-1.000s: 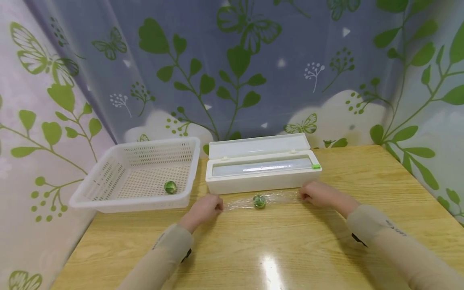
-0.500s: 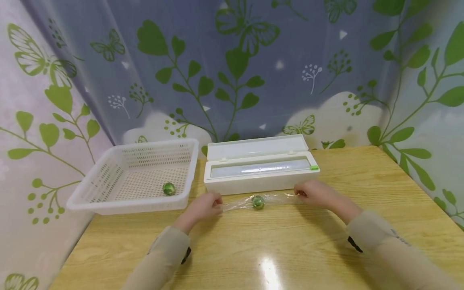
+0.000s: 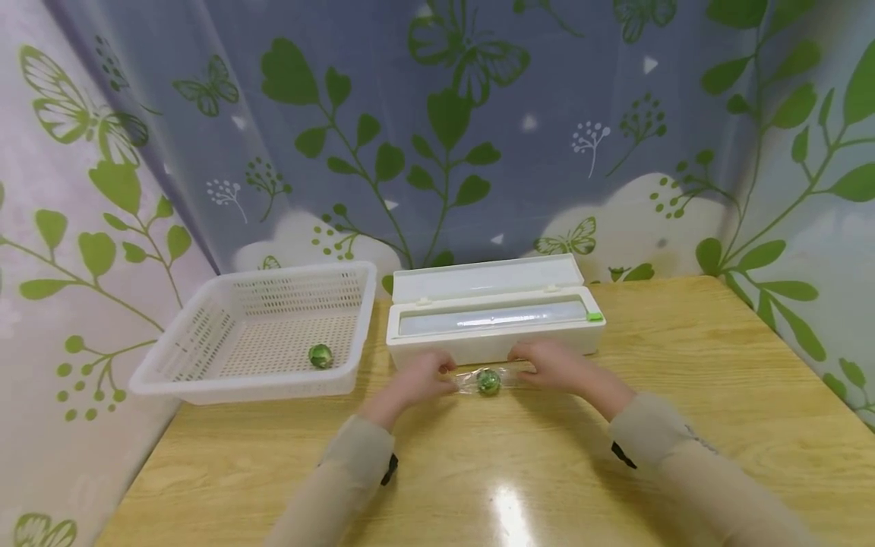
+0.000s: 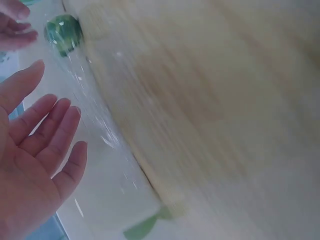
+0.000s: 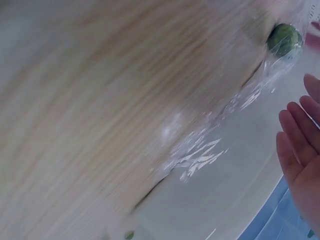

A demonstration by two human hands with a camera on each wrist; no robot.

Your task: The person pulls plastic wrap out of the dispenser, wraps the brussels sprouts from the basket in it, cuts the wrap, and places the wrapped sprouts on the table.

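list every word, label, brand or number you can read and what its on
No text is readable.
Right sleeve: dark lettering-like marks near the cuff, too small and blurred.
White box: none that I can make out.
Basket: none legible.

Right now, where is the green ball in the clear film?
In the head view, the green ball is just right of centre, in the clear film between the left grip and the right grip, directly in front of the open white box.
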